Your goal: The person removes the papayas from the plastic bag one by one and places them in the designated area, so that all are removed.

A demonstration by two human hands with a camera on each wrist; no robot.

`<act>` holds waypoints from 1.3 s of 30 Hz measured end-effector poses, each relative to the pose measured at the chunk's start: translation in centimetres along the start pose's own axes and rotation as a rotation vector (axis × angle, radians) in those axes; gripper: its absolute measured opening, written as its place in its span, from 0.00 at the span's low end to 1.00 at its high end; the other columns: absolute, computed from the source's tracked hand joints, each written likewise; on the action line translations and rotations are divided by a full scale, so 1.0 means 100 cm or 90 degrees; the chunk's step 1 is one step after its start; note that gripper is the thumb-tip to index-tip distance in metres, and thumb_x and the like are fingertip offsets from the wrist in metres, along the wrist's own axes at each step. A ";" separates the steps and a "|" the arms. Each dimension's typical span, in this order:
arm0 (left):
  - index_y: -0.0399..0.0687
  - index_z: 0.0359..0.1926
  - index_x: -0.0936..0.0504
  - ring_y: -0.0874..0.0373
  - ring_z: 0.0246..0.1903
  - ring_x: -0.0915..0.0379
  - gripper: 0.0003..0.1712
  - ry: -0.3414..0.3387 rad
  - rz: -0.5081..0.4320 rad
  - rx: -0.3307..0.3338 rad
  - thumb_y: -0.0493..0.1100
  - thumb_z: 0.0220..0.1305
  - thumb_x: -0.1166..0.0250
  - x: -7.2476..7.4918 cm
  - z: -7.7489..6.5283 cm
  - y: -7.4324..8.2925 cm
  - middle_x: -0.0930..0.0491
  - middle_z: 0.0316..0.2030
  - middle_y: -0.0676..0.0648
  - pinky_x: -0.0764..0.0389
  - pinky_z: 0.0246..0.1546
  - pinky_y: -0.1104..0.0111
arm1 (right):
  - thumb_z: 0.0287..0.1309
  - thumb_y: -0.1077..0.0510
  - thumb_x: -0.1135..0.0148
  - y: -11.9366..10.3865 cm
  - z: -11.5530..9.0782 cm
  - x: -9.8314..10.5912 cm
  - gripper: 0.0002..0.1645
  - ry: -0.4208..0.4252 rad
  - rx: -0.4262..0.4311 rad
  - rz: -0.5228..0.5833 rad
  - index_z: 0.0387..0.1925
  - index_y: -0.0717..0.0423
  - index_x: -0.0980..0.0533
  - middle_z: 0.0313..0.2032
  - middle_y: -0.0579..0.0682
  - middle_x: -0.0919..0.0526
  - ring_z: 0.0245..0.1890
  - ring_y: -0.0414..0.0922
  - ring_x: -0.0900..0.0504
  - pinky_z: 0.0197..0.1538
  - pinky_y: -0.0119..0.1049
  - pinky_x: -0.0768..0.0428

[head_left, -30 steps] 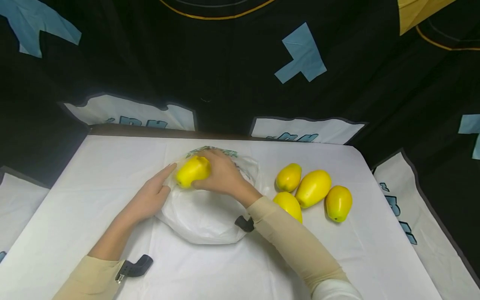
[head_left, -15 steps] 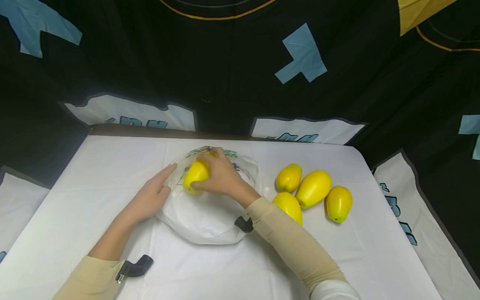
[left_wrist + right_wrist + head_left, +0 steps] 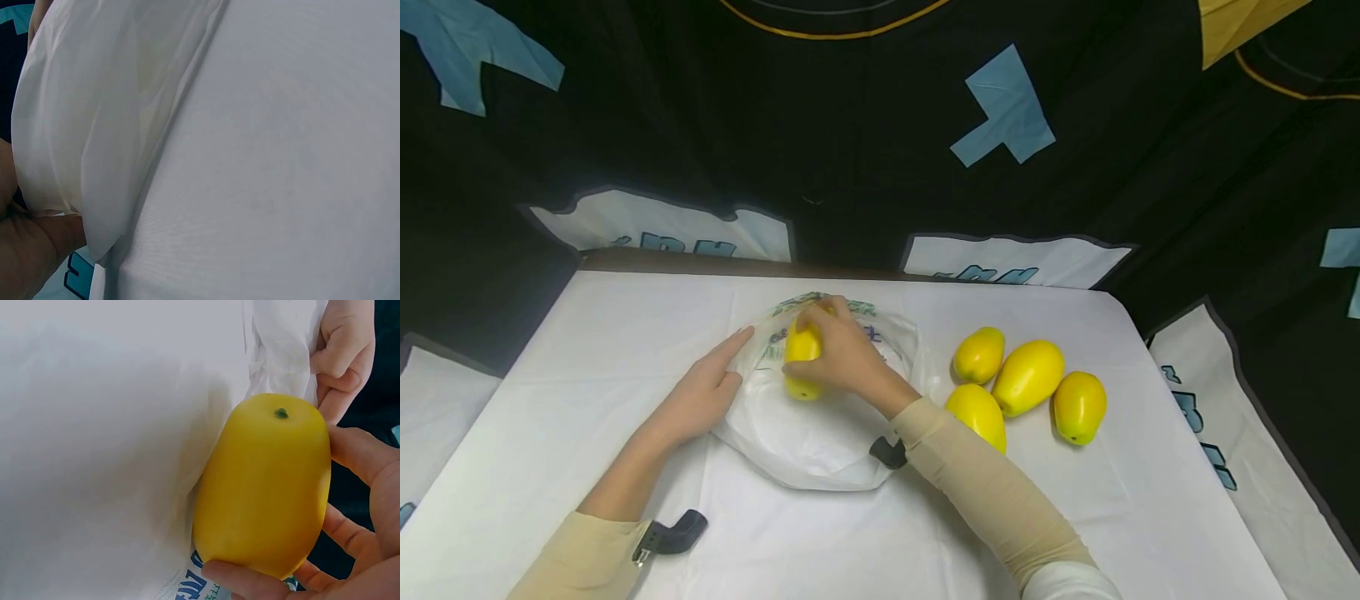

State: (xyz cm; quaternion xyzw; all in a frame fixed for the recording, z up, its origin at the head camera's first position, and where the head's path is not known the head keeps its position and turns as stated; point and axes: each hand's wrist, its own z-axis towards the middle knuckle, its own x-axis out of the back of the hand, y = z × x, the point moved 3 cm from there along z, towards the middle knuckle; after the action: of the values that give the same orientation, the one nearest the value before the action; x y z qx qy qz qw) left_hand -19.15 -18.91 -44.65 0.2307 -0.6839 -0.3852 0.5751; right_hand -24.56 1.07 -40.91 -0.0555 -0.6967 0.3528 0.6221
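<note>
My right hand point(image 3: 844, 348) holds a smooth, oblong yellow fruit point(image 3: 262, 487) with a small green stem nub. In the right wrist view my fingers and thumb lie around its side and lower end. The fruit stands nearly lengthwise over the mouth of a white plastic bag point(image 3: 805, 450) with green and purple print. At the bag's left edge my left hand point(image 3: 703, 392) pinches the plastic between thumb and fingers. The left wrist view shows the thumb partly behind the bag film point(image 3: 106, 112). Whether the fruit touches the bag's inside is hard to tell.
Several similar yellow fruits point(image 3: 1028, 377) lie grouped on the white-covered table point(image 3: 1150, 500), right of the bag. The right sleeve point(image 3: 992, 483) partly covers the nearest one. A black printed cloth point(image 3: 850, 167) hangs behind the table.
The right hand has turned the yellow fruit from a sideways slant to nearly lengthwise and brought it slightly right and nearer. The left hand stays at the bag's edge.
</note>
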 end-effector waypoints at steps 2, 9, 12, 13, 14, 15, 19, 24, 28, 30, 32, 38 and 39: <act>0.44 0.77 0.52 0.41 0.73 0.59 0.38 0.001 0.000 -0.003 0.30 0.67 0.58 0.000 0.000 0.000 0.53 0.75 0.39 0.51 0.70 0.45 | 0.42 0.44 0.24 0.000 0.000 0.000 0.29 0.001 -0.001 -0.002 0.47 0.41 0.25 0.63 0.48 0.37 0.47 0.48 0.26 0.47 0.39 0.20; 0.43 0.77 0.52 0.41 0.73 0.59 0.37 0.004 -0.001 -0.012 0.30 0.66 0.59 0.000 0.001 0.000 0.53 0.75 0.39 0.52 0.71 0.45 | 0.38 0.45 0.23 0.002 -0.002 0.000 0.38 -0.005 0.000 -0.022 0.56 0.40 0.24 0.64 0.47 0.38 0.50 0.48 0.27 0.50 0.40 0.21; 0.43 0.76 0.51 0.41 0.73 0.59 0.37 0.005 0.001 -0.014 0.30 0.66 0.59 0.000 0.002 0.000 0.52 0.75 0.38 0.52 0.71 0.45 | 0.36 0.46 0.23 0.002 -0.003 0.001 0.38 -0.001 0.007 -0.026 0.56 0.41 0.23 0.65 0.47 0.38 0.51 0.48 0.27 0.50 0.40 0.21; 0.42 0.76 0.51 0.41 0.73 0.59 0.37 0.006 0.002 -0.015 0.30 0.66 0.59 0.000 0.002 0.000 0.52 0.75 0.38 0.52 0.71 0.45 | 0.36 0.46 0.23 0.003 -0.003 0.000 0.38 0.001 0.009 -0.027 0.55 0.41 0.23 0.65 0.47 0.38 0.51 0.48 0.27 0.50 0.40 0.22; 0.42 0.76 0.51 0.41 0.73 0.59 0.37 0.006 0.002 -0.016 0.30 0.66 0.59 0.000 0.002 0.000 0.52 0.75 0.38 0.52 0.71 0.45 | 0.35 0.47 0.23 0.003 -0.003 0.001 0.38 0.003 0.011 -0.029 0.55 0.41 0.23 0.65 0.47 0.38 0.51 0.48 0.27 0.49 0.40 0.22; 0.42 0.76 0.51 0.40 0.73 0.59 0.37 0.007 0.004 -0.016 0.30 0.66 0.59 0.000 0.002 0.000 0.52 0.75 0.38 0.52 0.71 0.45 | 0.35 0.47 0.23 0.004 -0.004 0.001 0.38 0.003 0.012 -0.029 0.55 0.41 0.23 0.65 0.47 0.38 0.50 0.47 0.27 0.49 0.40 0.22; 0.42 0.76 0.51 0.40 0.73 0.59 0.37 0.007 0.008 -0.014 0.30 0.66 0.59 0.000 0.001 0.001 0.52 0.75 0.38 0.52 0.71 0.45 | 0.34 0.48 0.24 0.004 -0.006 0.001 0.37 0.005 0.020 -0.027 0.54 0.41 0.22 0.64 0.47 0.37 0.51 0.47 0.27 0.49 0.40 0.23; 0.42 0.76 0.52 0.40 0.73 0.59 0.37 0.006 0.006 -0.006 0.30 0.66 0.59 0.000 0.000 0.002 0.53 0.75 0.38 0.52 0.71 0.45 | 0.36 0.45 0.23 0.006 -0.008 0.001 0.35 0.015 0.027 -0.016 0.53 0.41 0.21 0.63 0.46 0.36 0.50 0.46 0.27 0.50 0.40 0.23; 0.42 0.76 0.52 0.40 0.73 0.59 0.38 0.006 0.006 -0.001 0.30 0.66 0.59 0.000 0.000 0.003 0.53 0.75 0.38 0.52 0.71 0.45 | 0.37 0.44 0.22 0.007 -0.010 0.001 0.35 0.026 0.026 0.001 0.52 0.42 0.21 0.62 0.45 0.35 0.50 0.45 0.27 0.51 0.39 0.23; 0.43 0.76 0.52 0.40 0.73 0.59 0.38 0.007 0.006 0.001 0.30 0.66 0.59 0.000 -0.001 0.003 0.53 0.75 0.38 0.52 0.71 0.45 | 0.37 0.45 0.22 0.008 -0.011 0.001 0.35 0.030 0.024 0.004 0.52 0.42 0.21 0.62 0.46 0.35 0.51 0.46 0.27 0.51 0.39 0.23; 0.43 0.77 0.52 0.40 0.73 0.59 0.37 0.008 0.006 0.001 0.30 0.66 0.59 0.000 -0.001 0.003 0.53 0.75 0.38 0.52 0.71 0.45 | 0.36 0.46 0.22 0.009 -0.011 0.000 0.34 0.031 0.018 0.000 0.51 0.41 0.21 0.62 0.45 0.35 0.51 0.46 0.27 0.50 0.40 0.23; 0.43 0.77 0.52 0.40 0.73 0.59 0.37 0.008 0.003 0.000 0.30 0.66 0.59 0.000 -0.001 0.003 0.53 0.75 0.38 0.52 0.70 0.44 | 0.34 0.48 0.23 0.010 -0.014 0.000 0.33 0.030 -0.002 0.002 0.49 0.39 0.21 0.62 0.43 0.35 0.51 0.46 0.27 0.48 0.40 0.23; 0.43 0.77 0.52 0.40 0.73 0.59 0.37 0.008 0.005 -0.001 0.30 0.66 0.59 0.000 -0.001 0.003 0.53 0.75 0.38 0.52 0.70 0.44 | 0.34 0.48 0.23 0.010 -0.015 0.000 0.33 0.030 -0.002 0.005 0.49 0.39 0.21 0.62 0.43 0.35 0.51 0.46 0.27 0.48 0.40 0.23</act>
State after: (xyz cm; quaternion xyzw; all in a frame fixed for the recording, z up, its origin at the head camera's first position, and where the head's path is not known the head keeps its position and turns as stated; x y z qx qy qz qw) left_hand -19.04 -18.72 -44.40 0.2300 -0.6807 -0.3819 0.5813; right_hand -23.61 2.46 -41.48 -0.0677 -0.6818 0.3531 0.6370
